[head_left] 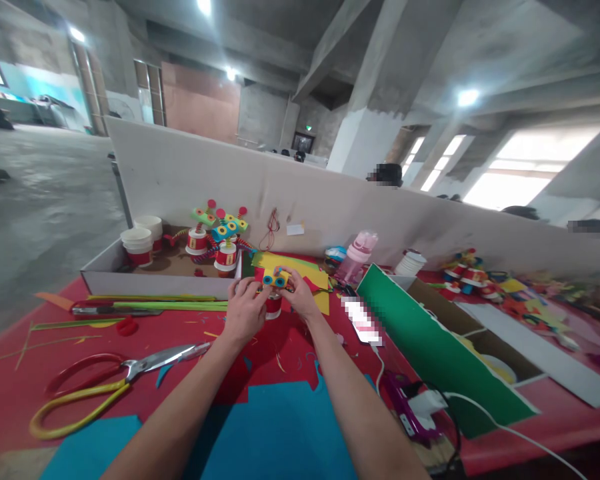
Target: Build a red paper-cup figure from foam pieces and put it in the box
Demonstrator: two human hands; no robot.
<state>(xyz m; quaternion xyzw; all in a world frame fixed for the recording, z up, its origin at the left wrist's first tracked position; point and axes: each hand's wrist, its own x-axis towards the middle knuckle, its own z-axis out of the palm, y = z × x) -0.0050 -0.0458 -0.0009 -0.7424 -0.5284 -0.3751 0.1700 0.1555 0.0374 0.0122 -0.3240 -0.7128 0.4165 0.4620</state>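
Between my two hands stands a paper-cup figure (pixel 273 308), a red and white cup topped by a yellow paper head (pixel 275 278) with blue ring eyes. My right hand (pixel 301 299) pinches the right side of that head with thumb and fingers. From the other side, my left hand (pixel 246 308) has its fingers curled against the head's left edge; its fingertips are partly hidden. Behind the figure lie yellow paper sheets (pixel 316 275). Blue paper (pixel 280 427) spreads under my forearms.
Large scissors (pixel 130 369) with red and yellow handles lie left, near thin paper strips (pixel 170 306). A shallow box (pixel 130 283) holds white cups (pixel 137 245) and similar figures (pixel 226 255). Rightward are a phone (pixel 363 322), pink bottle (pixel 359 257), green-sided box (pixel 430 347) and purple power strip (pixel 410 407).
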